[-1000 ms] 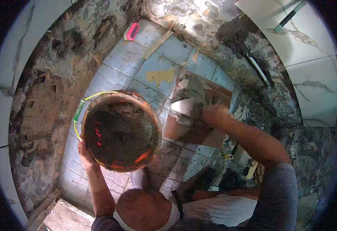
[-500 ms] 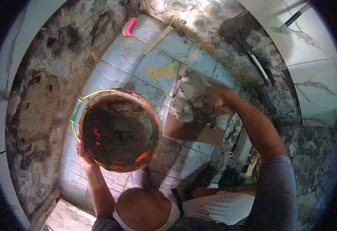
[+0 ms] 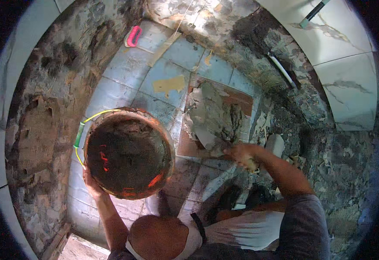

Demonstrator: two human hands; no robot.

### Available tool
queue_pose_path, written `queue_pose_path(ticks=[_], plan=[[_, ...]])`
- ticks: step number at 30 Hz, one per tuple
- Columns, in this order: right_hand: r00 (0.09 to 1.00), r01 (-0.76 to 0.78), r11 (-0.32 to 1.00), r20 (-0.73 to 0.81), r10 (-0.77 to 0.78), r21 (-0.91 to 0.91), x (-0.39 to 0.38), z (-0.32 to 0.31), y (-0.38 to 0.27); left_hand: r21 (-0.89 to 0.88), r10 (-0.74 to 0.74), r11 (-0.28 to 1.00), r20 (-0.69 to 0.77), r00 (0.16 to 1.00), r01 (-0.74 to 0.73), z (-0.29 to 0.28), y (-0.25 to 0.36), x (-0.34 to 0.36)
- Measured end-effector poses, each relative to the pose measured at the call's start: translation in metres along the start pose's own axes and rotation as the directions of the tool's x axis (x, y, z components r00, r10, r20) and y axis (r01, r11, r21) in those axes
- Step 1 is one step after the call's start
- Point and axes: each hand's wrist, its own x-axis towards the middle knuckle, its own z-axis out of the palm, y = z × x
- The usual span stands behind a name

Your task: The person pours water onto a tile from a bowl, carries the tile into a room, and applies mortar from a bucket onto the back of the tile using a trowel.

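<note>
My left hand [image 3: 93, 184] is closed on the left rim of a dirty orange bucket [image 3: 156, 180] and tilts its dark, crusted inside up to view. The bucket has a yellow wire handle with a green grip [image 3: 80, 135]. My right hand [image 3: 242, 155] is wrapped round the handle of a trowel [image 3: 208, 140], whose pale blade touches grey mortar [image 3: 213, 108]. This mortar lies in an uneven heap on the ribbed back of a reddish-brown tile [image 3: 189, 148], which rests on the floor. The trowel's handle is mostly hidden in my fingers.
Blue-grey floor tiles [image 3: 131, 69] lie under the work, with a pink brush [image 3: 133, 36] at the far left corner. Scraps of tan cardboard [image 3: 168, 84] are scattered there. Rough bare walls [image 3: 42, 125] stand on both sides. A white pipe [image 3: 282, 70] sticks out at the right.
My right hand has drawn back toward me, and the trowel blade now shows at the mortar's near edge. The bucket stays in my left hand, slightly lower in view.
</note>
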Motion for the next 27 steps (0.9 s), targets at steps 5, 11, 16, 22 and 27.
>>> queue_pose_path(ticks=[5, 11, 16, 22, 27], plan=[[0.998, -0.059, 0.91, 0.013, 0.059, 0.41, 0.014, -0.018, 0.072, -0.037, -0.015, 0.999, 0.019, 1.0, 0.015, -0.011, -0.005, 0.003], [0.997, 0.037, 0.961, -0.076, -0.017, 0.275, 0.044, 0.035, 0.068, 0.063, -0.015, 0.998, -0.015, 1.0, 0.016, -0.004, -0.001, 0.001], [0.967, 0.248, 0.729, -0.21, -0.145, 0.638, 0.036, 0.026, 0.15, -0.002, -0.079, 0.997, -0.026, 0.997, 0.079, -0.008, -0.001, -0.003], [0.995, 0.023, 0.547, 0.035, -0.096, 0.837, 0.117, 0.061, 0.125, -0.016, -0.082, 0.996, 0.024, 0.996, 0.083, 0.001, -0.004, -0.004], [0.999, 0.023, 0.651, 0.012, -0.049, 0.759, 0.033, 0.029, 0.125, 0.009, -0.11, 0.994, 0.051, 0.993, 0.11, 0.002, -0.002, -0.008]])
